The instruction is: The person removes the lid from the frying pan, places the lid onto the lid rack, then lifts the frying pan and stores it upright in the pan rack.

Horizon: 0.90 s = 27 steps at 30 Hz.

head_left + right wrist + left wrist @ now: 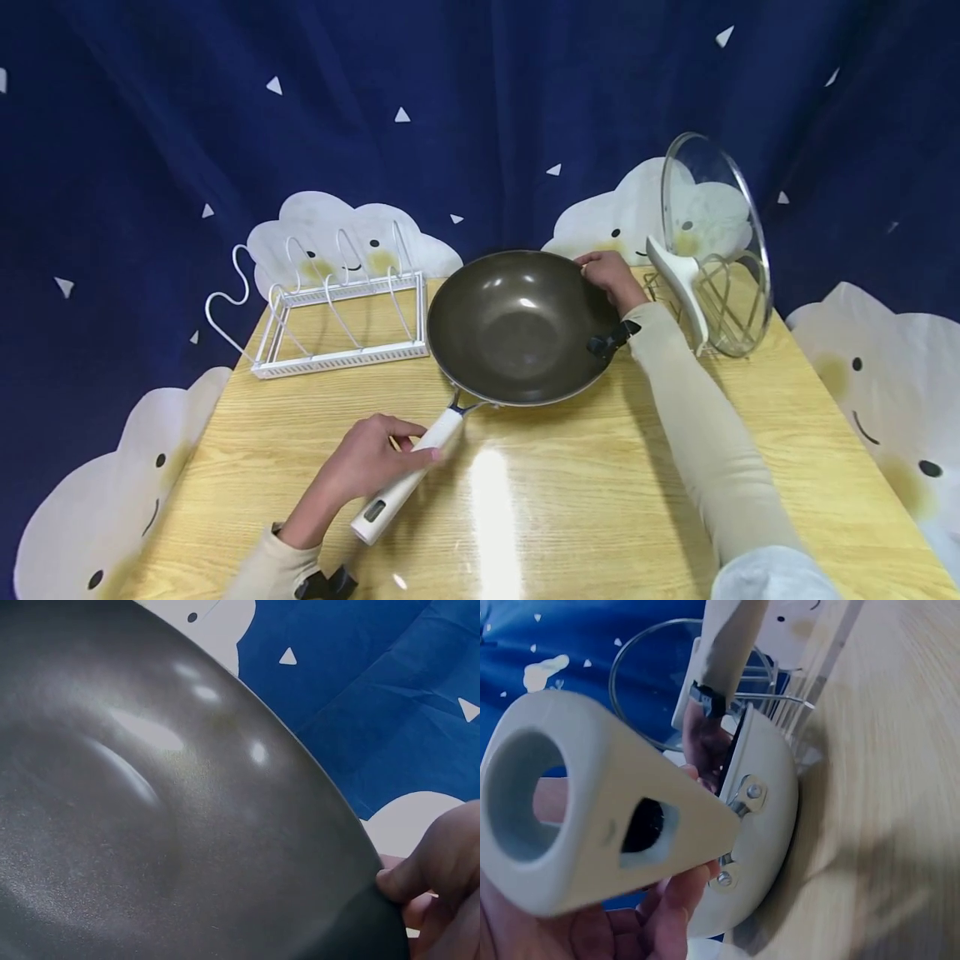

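Note:
A wok (517, 333) with a dark brown inside sits mid-table, its mouth turned up toward the head camera. Its white handle (393, 502) points to the near left. My left hand (367, 458) holds that handle, thumb on one side and fingers on the other; the left wrist view also shows the cream outside (769, 825) of the pan and its riveted bracket (751, 792). At the far right edge, my right hand (611, 275) pinches the rim, with the thumb (401, 879) on the inner side and the other fingers partly hidden behind.
Left of the wok stands a white wire rack (337, 362) with upright loops, close to the pan's edge. On the right, a glass lid (762, 267) with a white handle (681, 279) stands upright in a wire stand. A dark blue curtain (480, 125) hangs behind the wooden table (585, 500).

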Each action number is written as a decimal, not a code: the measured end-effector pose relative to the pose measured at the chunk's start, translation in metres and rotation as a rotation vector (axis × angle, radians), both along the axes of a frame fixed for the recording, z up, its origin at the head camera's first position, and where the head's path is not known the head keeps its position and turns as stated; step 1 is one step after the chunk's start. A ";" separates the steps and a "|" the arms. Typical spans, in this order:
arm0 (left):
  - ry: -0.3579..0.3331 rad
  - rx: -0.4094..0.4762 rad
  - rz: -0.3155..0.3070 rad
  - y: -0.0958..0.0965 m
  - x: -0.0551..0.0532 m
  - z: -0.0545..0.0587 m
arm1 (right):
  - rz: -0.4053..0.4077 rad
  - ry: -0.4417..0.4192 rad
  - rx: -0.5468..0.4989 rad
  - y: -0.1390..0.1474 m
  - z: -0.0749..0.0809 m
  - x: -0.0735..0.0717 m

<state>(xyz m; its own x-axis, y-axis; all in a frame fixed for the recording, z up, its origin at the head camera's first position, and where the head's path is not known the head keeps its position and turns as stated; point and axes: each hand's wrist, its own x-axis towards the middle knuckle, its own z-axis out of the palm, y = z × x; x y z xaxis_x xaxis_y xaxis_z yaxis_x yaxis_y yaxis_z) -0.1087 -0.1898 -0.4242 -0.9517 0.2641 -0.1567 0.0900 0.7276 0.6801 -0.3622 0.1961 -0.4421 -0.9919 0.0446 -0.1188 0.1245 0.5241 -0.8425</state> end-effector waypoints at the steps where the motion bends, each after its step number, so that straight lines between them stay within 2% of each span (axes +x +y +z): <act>1: 0.001 0.005 0.004 0.001 0.001 -0.001 | 0.008 -0.002 0.006 0.000 0.000 -0.001; 7: 0.006 0.066 0.036 0.009 0.009 -0.009 | 0.037 -0.008 0.033 0.001 0.002 -0.007; 13: -0.004 0.112 0.082 0.018 0.013 -0.013 | 0.047 0.049 0.091 -0.005 0.005 -0.012; 19: -0.040 0.148 0.054 0.028 0.014 -0.016 | 0.055 0.047 0.144 -0.010 0.006 -0.019; 27: -0.023 0.186 0.043 0.041 0.019 -0.024 | 0.088 0.037 0.167 -0.010 0.008 -0.028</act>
<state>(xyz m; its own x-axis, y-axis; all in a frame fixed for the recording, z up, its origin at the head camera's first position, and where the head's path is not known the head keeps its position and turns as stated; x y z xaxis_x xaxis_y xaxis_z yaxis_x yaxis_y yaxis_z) -0.0898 -0.1493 -0.4480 -0.9594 0.2497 -0.1312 0.0442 0.5923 0.8045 -0.3903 0.1856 -0.4340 -0.9964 -0.0269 -0.0801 0.0420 0.6642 -0.7463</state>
